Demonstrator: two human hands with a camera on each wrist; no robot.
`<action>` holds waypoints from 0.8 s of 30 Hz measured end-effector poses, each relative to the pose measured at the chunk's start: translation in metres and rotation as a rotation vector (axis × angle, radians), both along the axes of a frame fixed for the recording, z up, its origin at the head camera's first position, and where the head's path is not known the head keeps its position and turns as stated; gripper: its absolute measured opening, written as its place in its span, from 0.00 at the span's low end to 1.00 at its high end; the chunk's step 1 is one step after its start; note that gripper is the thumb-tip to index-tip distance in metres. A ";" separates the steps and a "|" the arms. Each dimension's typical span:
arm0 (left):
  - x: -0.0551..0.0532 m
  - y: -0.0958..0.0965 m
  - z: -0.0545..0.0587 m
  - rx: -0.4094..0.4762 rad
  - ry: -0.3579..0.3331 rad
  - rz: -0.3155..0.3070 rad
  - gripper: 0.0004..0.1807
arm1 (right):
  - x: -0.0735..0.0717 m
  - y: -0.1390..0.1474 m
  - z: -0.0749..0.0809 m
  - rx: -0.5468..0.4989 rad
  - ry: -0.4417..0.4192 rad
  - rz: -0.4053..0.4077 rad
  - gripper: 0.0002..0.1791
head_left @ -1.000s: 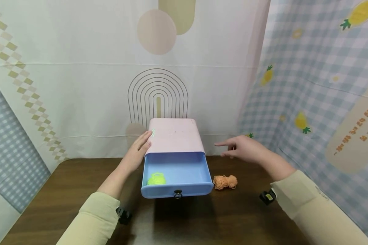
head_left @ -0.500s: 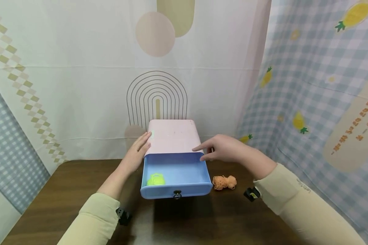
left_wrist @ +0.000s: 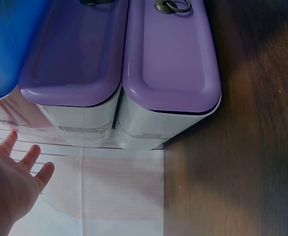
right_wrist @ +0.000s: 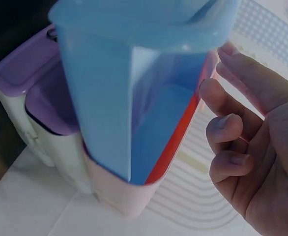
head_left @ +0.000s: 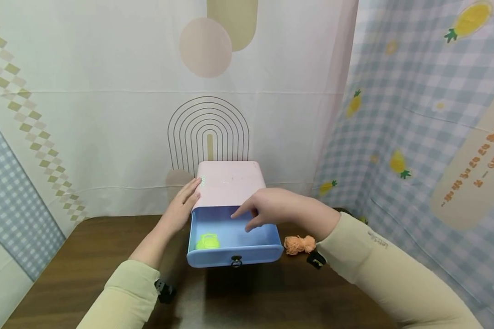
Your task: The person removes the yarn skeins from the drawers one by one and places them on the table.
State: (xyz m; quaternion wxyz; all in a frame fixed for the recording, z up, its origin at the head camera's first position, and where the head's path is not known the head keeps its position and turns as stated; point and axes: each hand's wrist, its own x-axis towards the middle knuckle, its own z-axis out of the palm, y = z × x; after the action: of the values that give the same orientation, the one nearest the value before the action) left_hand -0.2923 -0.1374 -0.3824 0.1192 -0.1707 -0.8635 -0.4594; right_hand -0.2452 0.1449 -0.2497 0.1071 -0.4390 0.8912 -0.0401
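Note:
A pink box unit (head_left: 230,180) stands on the table with its blue top drawer (head_left: 214,258) pulled out. Inside the drawer's front left corner lies a neon yellow-green bundle (head_left: 207,241), like yarn. My left hand (head_left: 179,210) rests with straight fingers against the unit's left side. Over the drawer's right part hovers my right hand (head_left: 273,208), thumb and forefinger spread apart and pointing down. Nothing is between them; the other fingers bend loosely in the right wrist view. A skein of orange yarn (head_left: 298,245) lies on the table right of the drawer.
Below the blue drawer are two closed purple drawers (left_wrist: 173,54) with metal ring pulls. Patterned cloth (head_left: 107,137) hangs behind and along both sides of the brown wooden table (head_left: 107,256).
My right hand has moved left, from beside the unit, past its right edge to over the open drawer. My left hand stays at the unit's side. Drawer and yarn have not moved.

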 end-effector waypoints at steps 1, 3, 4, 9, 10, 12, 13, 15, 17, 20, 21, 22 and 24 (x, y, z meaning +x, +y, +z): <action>0.000 0.000 0.000 0.002 -0.003 -0.002 0.30 | 0.001 -0.004 0.000 0.018 0.001 0.010 0.23; 0.001 0.000 0.001 0.006 -0.007 -0.005 0.30 | 0.003 -0.012 0.001 0.046 0.001 0.037 0.23; 0.001 0.000 0.001 0.008 -0.010 -0.007 0.30 | 0.004 -0.016 0.001 0.059 0.003 0.047 0.23; 0.002 0.000 0.002 0.004 -0.014 -0.011 0.30 | 0.008 -0.035 -0.001 0.105 0.011 0.091 0.24; 0.002 0.000 0.001 0.002 -0.012 -0.011 0.31 | 0.008 -0.039 -0.001 0.119 0.014 0.092 0.24; 0.002 -0.001 0.001 -0.001 -0.009 -0.011 0.31 | 0.009 -0.045 -0.002 0.146 0.024 0.093 0.25; 0.002 -0.001 0.002 -0.003 -0.007 -0.011 0.31 | 0.010 -0.048 -0.003 0.160 0.029 0.093 0.25; 0.002 0.000 0.002 -0.006 -0.005 -0.010 0.31 | 0.010 -0.053 -0.004 0.192 0.043 0.091 0.26; 0.002 0.000 0.002 -0.007 -0.006 -0.011 0.31 | 0.011 -0.059 -0.006 0.215 0.052 0.097 0.26; 0.003 0.000 0.002 -0.006 -0.008 -0.013 0.31 | 0.012 -0.067 -0.008 0.243 0.055 0.109 0.26; 0.003 0.000 0.002 -0.005 -0.009 -0.013 0.31 | 0.012 -0.069 -0.009 0.248 0.051 0.109 0.26; 0.002 0.000 0.002 -0.006 -0.009 -0.014 0.31 | 0.013 -0.071 -0.010 0.255 0.049 0.110 0.26; 0.002 0.000 0.002 -0.005 -0.009 -0.016 0.31 | 0.013 -0.075 -0.012 0.275 0.052 0.109 0.27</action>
State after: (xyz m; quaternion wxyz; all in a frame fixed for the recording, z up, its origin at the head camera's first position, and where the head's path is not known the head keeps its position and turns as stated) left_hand -0.2901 -0.1377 -0.3803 0.1113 -0.1760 -0.8638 -0.4589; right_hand -0.2318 0.0695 -0.2613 0.1450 -0.4691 0.8655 0.0995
